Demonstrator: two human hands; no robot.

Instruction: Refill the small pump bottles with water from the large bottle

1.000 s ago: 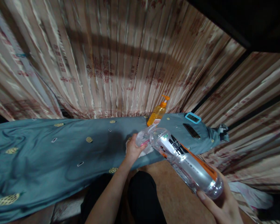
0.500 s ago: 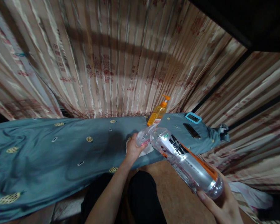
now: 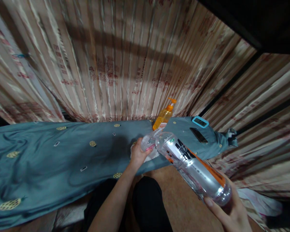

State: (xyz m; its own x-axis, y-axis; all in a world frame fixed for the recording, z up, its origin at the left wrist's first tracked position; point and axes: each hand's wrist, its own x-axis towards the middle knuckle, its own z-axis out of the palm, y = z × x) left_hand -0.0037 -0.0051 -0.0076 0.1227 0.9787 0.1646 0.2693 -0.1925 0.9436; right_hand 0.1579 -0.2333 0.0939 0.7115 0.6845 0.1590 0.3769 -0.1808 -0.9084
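Observation:
My right hand (image 3: 228,206) is wrapped around the base of a large clear plastic bottle (image 3: 193,167) with a silver and orange label. The bottle is tilted, its neck end pointing up and left. Closed around a small clear plastic container (image 3: 148,141) with a bit of pink on it is my left hand (image 3: 138,154). The bottle's neck end meets the container's opening; I cannot tell whether they touch or whether liquid passes. Beneath the left hand lies a white cloth or tissue (image 3: 152,156), partly hidden. Just behind stands an orange pump bottle (image 3: 163,117).
A green cloth with pineapple prints (image 3: 70,154) covers the long narrow surface. On its right end lie a dark phone (image 3: 198,135) and a blue-framed digital clock (image 3: 200,121). Patterned curtains (image 3: 111,64) hang behind and to the right. My knees (image 3: 148,199) are below the front edge.

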